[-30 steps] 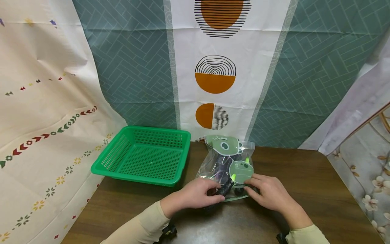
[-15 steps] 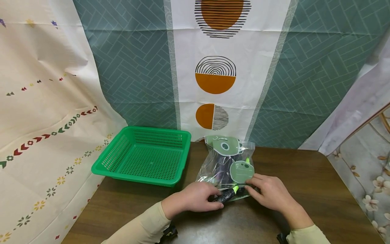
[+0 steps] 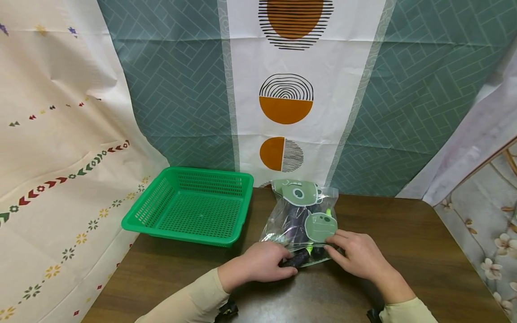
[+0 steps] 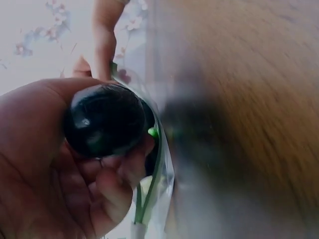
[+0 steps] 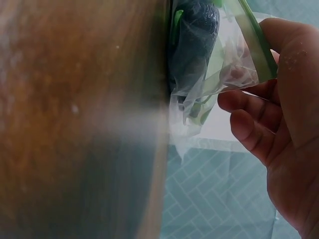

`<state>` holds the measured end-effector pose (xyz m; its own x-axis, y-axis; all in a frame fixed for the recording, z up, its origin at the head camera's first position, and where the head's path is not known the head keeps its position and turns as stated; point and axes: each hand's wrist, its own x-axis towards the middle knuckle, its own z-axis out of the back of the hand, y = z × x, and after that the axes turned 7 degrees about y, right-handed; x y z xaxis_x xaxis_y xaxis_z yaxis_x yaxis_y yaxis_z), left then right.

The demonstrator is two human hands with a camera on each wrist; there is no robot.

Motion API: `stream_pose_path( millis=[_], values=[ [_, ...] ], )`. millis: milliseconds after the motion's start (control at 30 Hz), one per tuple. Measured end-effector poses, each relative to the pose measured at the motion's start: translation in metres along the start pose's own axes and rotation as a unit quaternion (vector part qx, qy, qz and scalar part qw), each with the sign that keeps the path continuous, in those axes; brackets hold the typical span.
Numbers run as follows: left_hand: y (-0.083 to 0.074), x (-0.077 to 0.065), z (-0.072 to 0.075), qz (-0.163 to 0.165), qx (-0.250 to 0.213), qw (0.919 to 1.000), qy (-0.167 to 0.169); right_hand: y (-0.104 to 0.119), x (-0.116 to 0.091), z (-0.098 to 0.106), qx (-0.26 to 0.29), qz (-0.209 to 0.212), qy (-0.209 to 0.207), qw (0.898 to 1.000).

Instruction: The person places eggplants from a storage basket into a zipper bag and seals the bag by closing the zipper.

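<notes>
My left hand [image 3: 264, 264] grips a dark eggplant [image 3: 298, 259] with a bright green stem, at the near mouth of a clear zip bag [image 3: 292, 224]. The stem end points into the bag; in the left wrist view the eggplant's [image 4: 104, 122] rounded end faces the camera. My right hand [image 3: 359, 256] pinches the bag's right edge near the opening, and the right wrist view shows its thumb and finger at the green strip [image 5: 259, 45]. More dark eggplants with green stems lie inside the bag, partly hidden by its printed green cartoon faces [image 3: 321, 227].
A green plastic basket [image 3: 238, 215] with nothing in it stands left of the bag on the brown wooden table [image 3: 383, 220]. A patterned cloth [image 3: 282, 63] hangs behind the table. Patterned cloths also border the left and right sides.
My left hand has shifted slightly nearer and right, and the eggplant now lies lower, its stem end within the bag's mouth. My right hand stays on the bag's edge.
</notes>
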<state>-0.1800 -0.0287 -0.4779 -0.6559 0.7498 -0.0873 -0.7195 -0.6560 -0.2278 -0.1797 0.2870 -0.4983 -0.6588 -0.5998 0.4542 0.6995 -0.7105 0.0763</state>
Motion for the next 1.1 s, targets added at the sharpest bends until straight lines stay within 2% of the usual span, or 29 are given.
stream_pose_path(
  millis=[200,467,600,767,933,1100],
  values=[
    [-0.009,0.003,-0.001,0.036,0.035,0.9987,-0.012,0.001,0.001,0.000,0.003,0.004,-0.002,1.000],
    [-0.017,0.009,-0.005,0.077,0.032,0.9959,-0.034,0.002,0.002,0.000,-0.002,0.011,-0.003,1.000],
    [-0.020,0.010,-0.006,0.097,0.030,0.9944,-0.031,0.002,0.003,0.000,-0.003,0.012,0.000,1.000],
    [-0.023,0.010,-0.006,0.119,0.015,0.9926,-0.015,0.002,0.002,0.000,0.000,0.009,0.005,1.000],
    [-0.023,0.011,-0.006,0.120,-0.013,0.9927,-0.008,0.003,0.001,-0.001,0.002,0.006,0.007,1.000],
    [-0.023,0.011,-0.006,0.113,-0.067,0.9913,0.004,0.003,0.001,-0.001,0.002,0.005,0.008,1.000]
  ],
)
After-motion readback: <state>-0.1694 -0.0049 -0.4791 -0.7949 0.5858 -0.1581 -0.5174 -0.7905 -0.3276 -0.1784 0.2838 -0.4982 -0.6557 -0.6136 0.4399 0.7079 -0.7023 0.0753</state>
